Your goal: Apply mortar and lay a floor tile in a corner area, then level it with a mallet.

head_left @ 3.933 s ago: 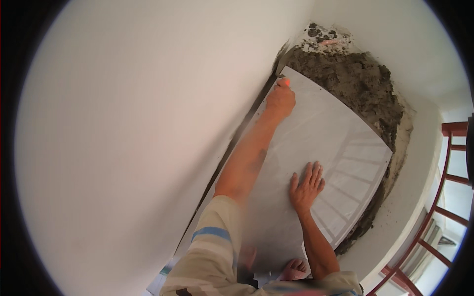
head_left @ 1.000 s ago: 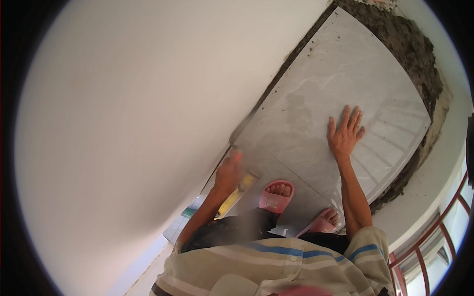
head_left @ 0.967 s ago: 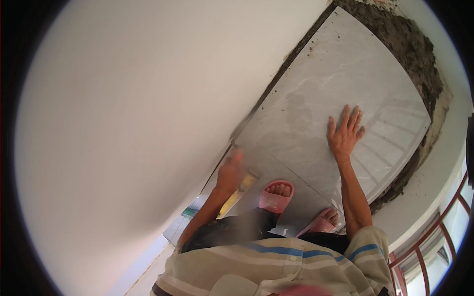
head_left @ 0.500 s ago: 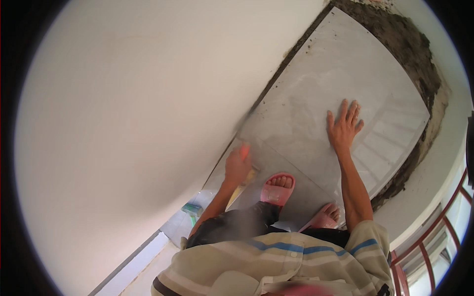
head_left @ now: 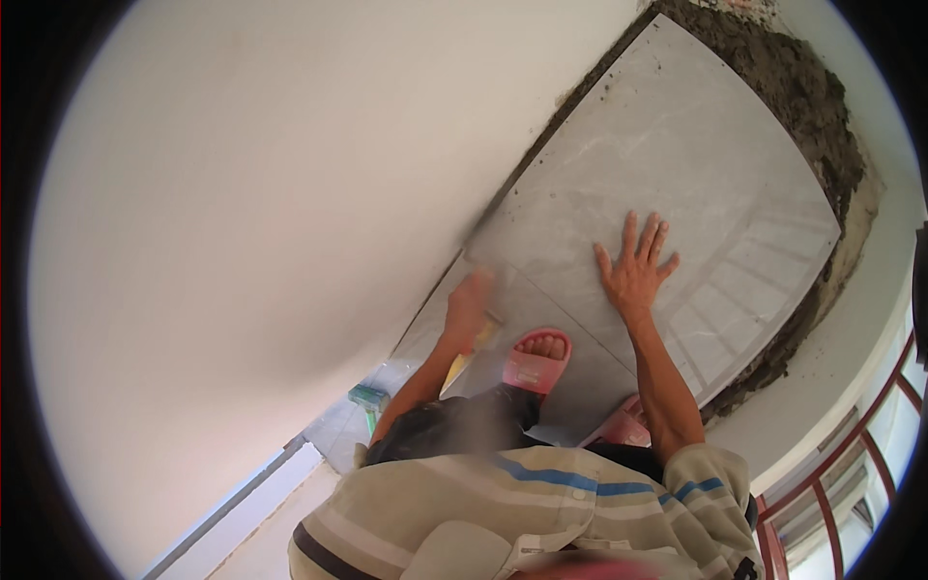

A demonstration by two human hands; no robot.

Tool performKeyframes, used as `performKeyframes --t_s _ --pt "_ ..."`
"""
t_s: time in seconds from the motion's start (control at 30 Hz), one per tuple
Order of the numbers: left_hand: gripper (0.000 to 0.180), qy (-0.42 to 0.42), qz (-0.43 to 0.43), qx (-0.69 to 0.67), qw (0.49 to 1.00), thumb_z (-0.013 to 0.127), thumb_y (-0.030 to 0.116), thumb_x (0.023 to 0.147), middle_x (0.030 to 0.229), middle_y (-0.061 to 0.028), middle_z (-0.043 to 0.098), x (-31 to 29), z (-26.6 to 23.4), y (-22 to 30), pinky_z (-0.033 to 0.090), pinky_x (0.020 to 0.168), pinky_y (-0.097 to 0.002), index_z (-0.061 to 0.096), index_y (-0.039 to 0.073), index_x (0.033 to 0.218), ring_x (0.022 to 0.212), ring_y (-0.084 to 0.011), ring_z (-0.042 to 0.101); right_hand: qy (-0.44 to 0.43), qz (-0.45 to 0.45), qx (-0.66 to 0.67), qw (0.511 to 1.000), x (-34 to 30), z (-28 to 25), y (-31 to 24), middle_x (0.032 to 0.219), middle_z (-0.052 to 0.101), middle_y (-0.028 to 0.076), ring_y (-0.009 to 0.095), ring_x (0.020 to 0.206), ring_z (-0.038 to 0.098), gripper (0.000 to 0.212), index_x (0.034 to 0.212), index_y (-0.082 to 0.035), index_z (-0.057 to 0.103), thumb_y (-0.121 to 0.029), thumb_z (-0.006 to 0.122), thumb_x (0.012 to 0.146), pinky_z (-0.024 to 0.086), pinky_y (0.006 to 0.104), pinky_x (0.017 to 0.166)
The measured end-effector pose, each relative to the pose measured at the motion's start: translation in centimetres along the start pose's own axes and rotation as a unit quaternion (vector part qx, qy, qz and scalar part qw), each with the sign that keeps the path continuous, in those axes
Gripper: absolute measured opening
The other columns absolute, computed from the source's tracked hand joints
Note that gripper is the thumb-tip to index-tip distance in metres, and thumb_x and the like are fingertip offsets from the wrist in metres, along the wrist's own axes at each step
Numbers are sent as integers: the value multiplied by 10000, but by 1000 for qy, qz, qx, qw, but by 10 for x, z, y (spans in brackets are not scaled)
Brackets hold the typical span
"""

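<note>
My right hand [head_left: 635, 282] lies flat on a large grey tile [head_left: 667, 126], its fingers spread. Near the wall, by the tile's near left corner, my left hand [head_left: 470, 307] is closed and smeared by motion. It grips a tool with an orange handle, whose colour shows in the earlier frame; its working end is hard to make out. Just beside the left wrist a yellow object [head_left: 456, 370] peeks out, partly hidden by the forearm. A straight joint separates the large tile from the grey tile [head_left: 570, 387] under my feet.
A white wall [head_left: 242, 193] runs along the left. Dark mortar [head_left: 822, 116] borders the tile's far and right edges. My feet wear pink slippers [head_left: 537, 365]. A green brush-like object [head_left: 369, 398] lies behind my left arm; a red-brown railing [head_left: 870, 449] stands at right.
My right hand has slid left and a little nearer to me across the tile. The left hand stays by the wall near the joint, still blurred, with its orange handle now barely visible.
</note>
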State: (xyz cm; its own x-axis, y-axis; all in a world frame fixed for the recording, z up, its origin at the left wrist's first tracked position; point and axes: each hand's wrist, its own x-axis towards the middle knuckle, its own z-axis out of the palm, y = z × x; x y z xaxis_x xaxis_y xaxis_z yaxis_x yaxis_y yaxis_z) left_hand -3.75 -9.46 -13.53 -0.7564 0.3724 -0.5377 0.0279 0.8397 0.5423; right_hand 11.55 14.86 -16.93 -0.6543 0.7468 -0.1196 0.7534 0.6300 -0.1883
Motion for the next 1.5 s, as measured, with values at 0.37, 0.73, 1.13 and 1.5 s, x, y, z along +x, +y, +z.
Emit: performKeyframes --t_s 0.37,0.73,1.13,1.5 --pt "481 17 15 55 998 472 444 984 891 -332 633 -10 7 29 482 723 -551 527 -27 1061 878 -508 616 22 6 21 1000 -1 2 9 1608 144 157 326 1490 112 764 1534 -183 264 -609 451 927 95 732 1045" --pt "540 54 -30 90 994 448 483 989 859 -324 638 -25 12 46 473 704 -537 530 -49 1030 849 -512 619 28 6 35 999 -1 -5 12 1601 160 177 335 1487 121 754 1534 -177 268 -585 457 929 97 729 1042" --pt "395 81 176 75 978 497 378 989 720 -289 606 22 18 84 452 592 -530 505 -14 940 699 -492 604 34 6 47 998 -1 -8 22 1597 172 188 338 1483 140 747 1524 -158 293 -538 509 918 128 721 1043" --pt "459 -52 401 -136 904 535 427 943 788 -251 632 129 124 435 487 674 -441 569 -29 985 732 -372 638 -10 28 86 996 -31 19 15 1601 194 138 261 1484 177 747 1524 -185 281 -539 510 908 178 691 1064"
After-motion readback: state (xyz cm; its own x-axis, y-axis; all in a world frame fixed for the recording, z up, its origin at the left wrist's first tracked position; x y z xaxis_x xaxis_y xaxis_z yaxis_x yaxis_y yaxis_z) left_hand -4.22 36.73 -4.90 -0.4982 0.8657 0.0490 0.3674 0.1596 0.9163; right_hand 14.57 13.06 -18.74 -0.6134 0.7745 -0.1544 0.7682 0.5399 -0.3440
